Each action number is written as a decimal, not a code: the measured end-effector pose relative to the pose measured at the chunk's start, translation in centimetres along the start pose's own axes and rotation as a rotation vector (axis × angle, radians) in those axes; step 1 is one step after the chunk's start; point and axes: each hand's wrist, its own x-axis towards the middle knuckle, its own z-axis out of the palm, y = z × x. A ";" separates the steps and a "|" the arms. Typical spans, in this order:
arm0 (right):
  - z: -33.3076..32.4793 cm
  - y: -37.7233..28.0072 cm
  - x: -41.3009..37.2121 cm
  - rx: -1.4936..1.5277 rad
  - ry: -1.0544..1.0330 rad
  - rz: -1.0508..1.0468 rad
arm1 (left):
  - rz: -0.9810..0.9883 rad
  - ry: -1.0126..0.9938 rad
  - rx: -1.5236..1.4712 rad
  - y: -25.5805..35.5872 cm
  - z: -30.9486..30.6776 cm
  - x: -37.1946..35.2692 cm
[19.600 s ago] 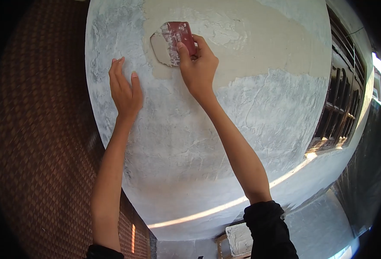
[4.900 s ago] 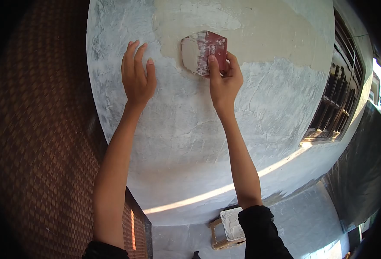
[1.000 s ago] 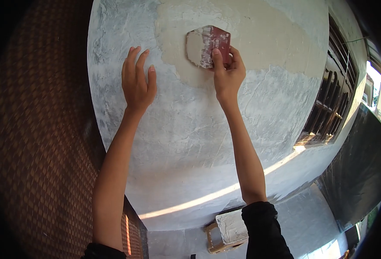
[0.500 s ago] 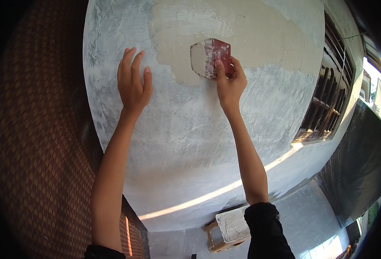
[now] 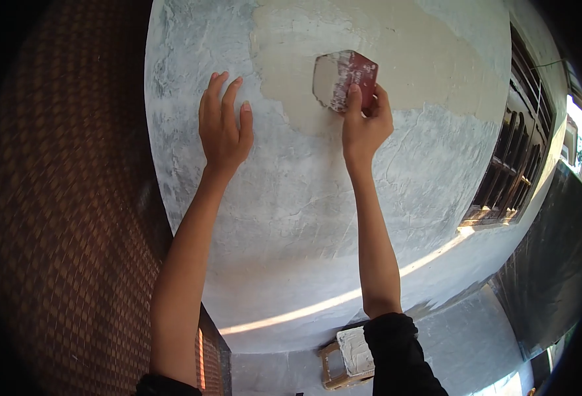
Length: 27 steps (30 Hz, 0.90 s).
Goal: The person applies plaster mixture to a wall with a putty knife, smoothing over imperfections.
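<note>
My right hand (image 5: pixel 366 129) grips a red putty scraper (image 5: pixel 363 71) by its right side, thumb on the near face. Pale putty coats the scraper's left half, which lies over a beige putty patch (image 5: pixel 423 66) on the grey wall (image 5: pixel 291 218). To the left, my left hand (image 5: pixel 226 129) is raised with fingers spread in front of bare grey plaster, holding nothing.
A woven brown panel (image 5: pixel 73 218) stands along the left. Below, a putty-smeared white board (image 5: pixel 355 350) rests on a wooden stool (image 5: pixel 334 373) on the grey floor (image 5: pixel 264 373). A dark wooden window (image 5: pixel 508 152) is set in the wall at right, beside a dark sheet (image 5: pixel 548 251).
The view has shifted, so the wall and both hands appear further right. The scraper has tilted slightly clockwise and sits a little higher; my left hand keeps its spread pose.
</note>
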 end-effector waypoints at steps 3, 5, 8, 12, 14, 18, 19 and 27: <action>-2.0 0.2 1.5 0.096 0.070 0.041 | 0.024 0.038 0.029 -0.1 0.3 0.0; -0.9 -0.4 0.6 0.187 -0.045 0.074 | 0.023 0.034 0.024 -0.3 0.3 0.1; 1.8 -1.0 -3.1 0.113 -0.240 0.072 | 0.034 0.027 0.010 -0.5 0.4 -0.1; -3.2 1.6 -0.5 0.020 0.011 0.086 | 0.028 0.027 0.022 0.0 0.1 0.0; -5.6 1.6 1.2 0.084 0.116 0.088 | 0.015 0.028 0.052 0.2 0.2 0.1; -2.4 0.7 -0.8 0.154 -0.101 0.053 | 0.030 0.028 0.026 -0.5 0.3 0.1; -1.3 -0.1 -2.2 0.112 -0.186 0.077 | 0.040 0.033 -0.003 -0.6 0.3 0.0; -8.4 2.5 3.6 0.094 0.065 0.150 | 0.026 0.019 0.059 0.0 0.3 0.1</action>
